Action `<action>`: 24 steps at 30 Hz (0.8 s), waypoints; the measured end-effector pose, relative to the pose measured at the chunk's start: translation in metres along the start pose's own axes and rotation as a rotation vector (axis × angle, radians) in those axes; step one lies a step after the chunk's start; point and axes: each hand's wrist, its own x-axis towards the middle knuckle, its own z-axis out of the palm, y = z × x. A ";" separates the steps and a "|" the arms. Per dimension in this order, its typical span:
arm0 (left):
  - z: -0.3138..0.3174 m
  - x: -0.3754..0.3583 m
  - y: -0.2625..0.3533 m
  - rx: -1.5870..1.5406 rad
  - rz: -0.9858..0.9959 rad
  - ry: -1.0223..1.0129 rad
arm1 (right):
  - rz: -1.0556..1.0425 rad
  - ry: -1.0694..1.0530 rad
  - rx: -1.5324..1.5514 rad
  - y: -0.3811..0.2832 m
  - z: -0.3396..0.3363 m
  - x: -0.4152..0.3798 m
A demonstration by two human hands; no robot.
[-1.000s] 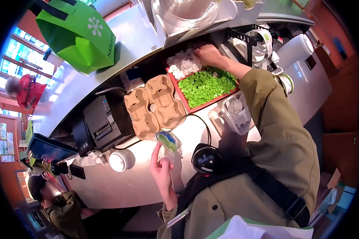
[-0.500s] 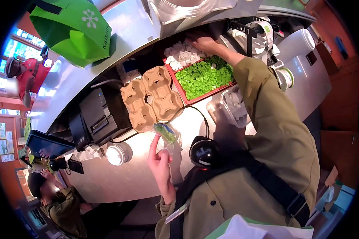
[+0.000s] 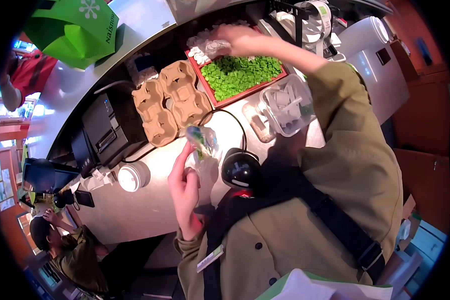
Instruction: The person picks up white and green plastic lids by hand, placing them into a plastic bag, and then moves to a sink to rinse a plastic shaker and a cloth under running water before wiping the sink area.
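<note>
My left hand (image 3: 185,182) is over the counter, index finger extended along a small clear plastic bag (image 3: 203,142) with green and blue contents, gripped by its edge. My right hand (image 3: 237,39) reaches to the far compartment of a red tray (image 3: 245,93), over the small white pieces (image 3: 199,54). Its fingers are blurred and partly hidden, so their grip does not show. Small bright green pieces (image 3: 235,75) fill the tray's near compartment.
Left of the tray lie cardboard cup carriers (image 3: 160,117) and a black printer (image 3: 105,130). A lidded cup (image 3: 132,176), black scanner (image 3: 241,169) and clear plastic tub (image 3: 285,107) stand nearer. A green bag (image 3: 70,37) is on the ledge; a co-worker (image 3: 70,250) sits at left.
The view has shifted, so the counter items appear higher and further left. My right hand has moved slightly toward me over the white pieces. My left hand still has the clear bag.
</note>
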 end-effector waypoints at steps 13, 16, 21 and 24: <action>-0.019 0.030 -0.045 0.005 0.124 -0.004 | -0.194 0.092 0.429 -0.102 0.070 -0.099; -0.009 0.031 -0.061 0.222 0.137 0.120 | -0.177 0.073 0.509 -0.097 0.070 -0.089; -0.011 0.044 -0.051 0.089 0.261 0.279 | -0.121 0.227 0.495 -0.099 0.062 -0.076; -0.011 0.050 -0.018 0.149 0.401 0.306 | -0.267 0.383 0.402 -0.094 0.041 -0.066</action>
